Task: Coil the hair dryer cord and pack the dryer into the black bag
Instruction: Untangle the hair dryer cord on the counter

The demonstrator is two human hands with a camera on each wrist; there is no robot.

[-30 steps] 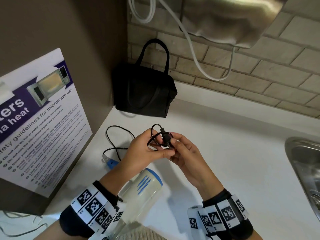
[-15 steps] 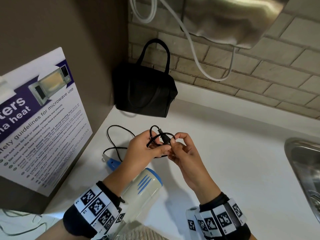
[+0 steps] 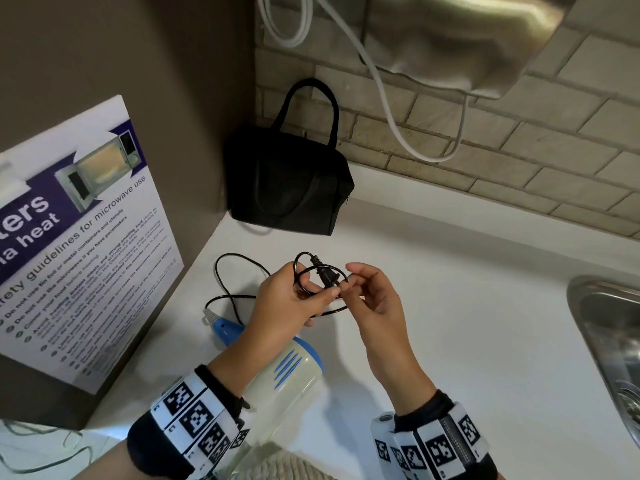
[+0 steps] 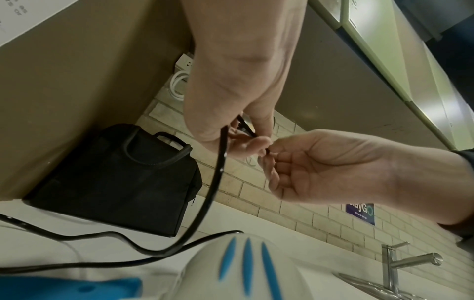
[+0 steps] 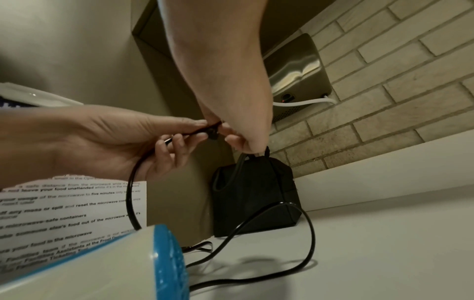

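A white and blue hair dryer [image 3: 284, 375] lies on the white counter [image 3: 467, 306], partly under my left forearm. Its black cord [image 3: 221, 271] loops loosely on the counter and rises into my hands. My left hand [image 3: 318, 289] holds small loops of cord, with the thumb pressing the plug [image 3: 325, 275] against the fingers. My right hand [image 3: 351, 277] pinches the cord loop just beside the plug's prongs. The black bag [image 3: 287, 188] stands in the back corner, handles up; whether it is zipped I cannot tell. From the left wrist, the cord [image 4: 218, 182] hangs down toward the dryer [image 4: 243, 270].
A microwave-guideline poster [image 3: 79, 244] leans on the left wall. A steel sink [image 3: 609, 358] lies at the right edge, with a faucet [image 4: 400, 261]. On the brick wall above hangs a steel hand dryer [image 3: 450, 39] with a white cable [image 3: 391, 123].
My right hand has drawn back to the right off the plug, which now shows under my left thumb. The cord loops have spread a little wider. The dryer and bag have not moved.
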